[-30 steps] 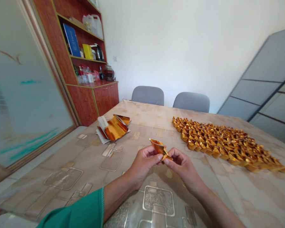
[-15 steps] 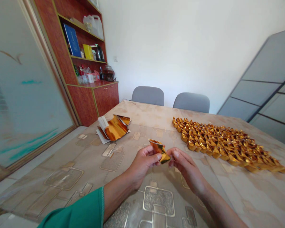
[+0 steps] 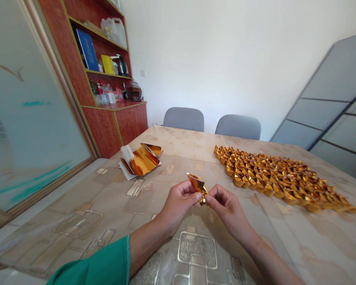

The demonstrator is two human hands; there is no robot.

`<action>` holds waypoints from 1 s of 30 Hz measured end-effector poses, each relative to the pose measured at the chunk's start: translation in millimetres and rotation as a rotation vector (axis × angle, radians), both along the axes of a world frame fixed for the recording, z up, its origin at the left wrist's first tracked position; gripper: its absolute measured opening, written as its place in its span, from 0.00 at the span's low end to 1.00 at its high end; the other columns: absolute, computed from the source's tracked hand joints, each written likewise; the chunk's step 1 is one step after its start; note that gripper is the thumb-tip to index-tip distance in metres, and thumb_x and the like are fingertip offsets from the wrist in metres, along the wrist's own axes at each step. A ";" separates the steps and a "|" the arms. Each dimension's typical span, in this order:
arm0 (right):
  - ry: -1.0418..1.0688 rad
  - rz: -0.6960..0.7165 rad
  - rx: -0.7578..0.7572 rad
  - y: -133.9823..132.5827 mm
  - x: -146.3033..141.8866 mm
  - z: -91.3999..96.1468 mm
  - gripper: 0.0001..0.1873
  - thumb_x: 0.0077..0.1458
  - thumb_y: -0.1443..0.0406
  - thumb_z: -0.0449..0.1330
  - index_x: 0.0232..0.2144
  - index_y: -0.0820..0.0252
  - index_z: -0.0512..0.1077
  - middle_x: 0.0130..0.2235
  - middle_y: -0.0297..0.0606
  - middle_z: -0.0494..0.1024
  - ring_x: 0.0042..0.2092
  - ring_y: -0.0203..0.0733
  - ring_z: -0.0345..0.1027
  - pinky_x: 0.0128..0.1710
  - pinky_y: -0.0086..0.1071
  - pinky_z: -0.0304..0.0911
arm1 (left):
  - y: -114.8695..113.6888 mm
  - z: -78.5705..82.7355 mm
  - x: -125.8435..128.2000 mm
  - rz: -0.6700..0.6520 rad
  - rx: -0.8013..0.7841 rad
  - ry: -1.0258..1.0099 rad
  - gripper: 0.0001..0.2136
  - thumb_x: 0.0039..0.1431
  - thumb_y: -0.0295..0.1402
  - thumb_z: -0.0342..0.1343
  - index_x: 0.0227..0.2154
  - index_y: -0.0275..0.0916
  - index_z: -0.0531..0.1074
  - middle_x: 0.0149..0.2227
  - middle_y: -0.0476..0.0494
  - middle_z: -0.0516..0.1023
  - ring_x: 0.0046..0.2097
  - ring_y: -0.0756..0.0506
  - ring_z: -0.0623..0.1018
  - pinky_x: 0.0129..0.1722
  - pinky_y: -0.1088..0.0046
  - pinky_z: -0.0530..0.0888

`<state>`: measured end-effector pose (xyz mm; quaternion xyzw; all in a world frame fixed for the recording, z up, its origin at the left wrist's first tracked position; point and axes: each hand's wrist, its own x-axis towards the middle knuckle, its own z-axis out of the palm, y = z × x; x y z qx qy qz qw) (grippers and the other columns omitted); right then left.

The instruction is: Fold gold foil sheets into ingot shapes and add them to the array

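Gold foil piece, creased, folded, pinched between left hand and right hand.

From here I see the small foil piece shining gold and orange with dark reflections, matched by the rows of folded foil shapes on the right, while the foil sheet on the left is the same gold beside white paper. The tablecloth is beige with a cloudy marbled wash and rounded square outlines in pale gold, and the sleeve at my lower left is deep green. Farther off I see a reddish-brown cabinet, two grey chairs, a white wall and a frosted glass door streaked with teal.
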<state>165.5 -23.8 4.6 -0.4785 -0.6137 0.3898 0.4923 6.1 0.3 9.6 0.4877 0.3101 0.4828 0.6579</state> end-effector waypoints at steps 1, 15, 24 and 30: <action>0.037 0.029 -0.022 0.0 1.4 1.6 0.16 0.55 0.52 0.59 0.23 0.55 0.69 0.24 0.32 0.70 0.28 0.40 0.61 0.29 0.32 0.57 | 0.6 -0.1 -0.6 0.003 -0.006 -0.006 0.08 0.47 0.31 0.63 0.31 0.35 0.76 0.30 0.47 0.75 0.32 0.50 0.70 0.31 0.75 0.64; 0.140 -0.017 -0.048 -1.0 -12.8 -5.3 0.18 0.51 0.52 0.64 0.22 0.56 0.65 0.22 0.28 0.64 0.25 0.36 0.55 0.26 0.30 0.52 | 3.1 -3.9 -1.9 0.046 -0.157 -0.123 0.11 0.45 0.31 0.66 0.33 0.36 0.76 0.32 0.46 0.76 0.34 0.50 0.72 0.35 0.74 0.67; 0.093 0.061 -0.041 -3.9 -10.5 6.4 0.17 0.56 0.51 0.58 0.22 0.54 0.69 0.24 0.32 0.67 0.28 0.40 0.60 0.29 0.32 0.56 | 4.6 -3.4 -2.5 0.024 -0.107 -0.103 0.11 0.46 0.31 0.65 0.34 0.35 0.74 0.32 0.46 0.76 0.33 0.50 0.72 0.33 0.75 0.65; 0.182 0.056 -0.177 -0.9 -8.3 4.7 0.16 0.50 0.51 0.64 0.21 0.55 0.70 0.21 0.31 0.67 0.24 0.38 0.58 0.26 0.31 0.55 | 1.4 -3.8 -2.1 -0.012 -0.150 -0.023 0.15 0.45 0.30 0.66 0.33 0.39 0.65 0.28 0.51 0.74 0.28 0.52 0.71 0.30 0.76 0.65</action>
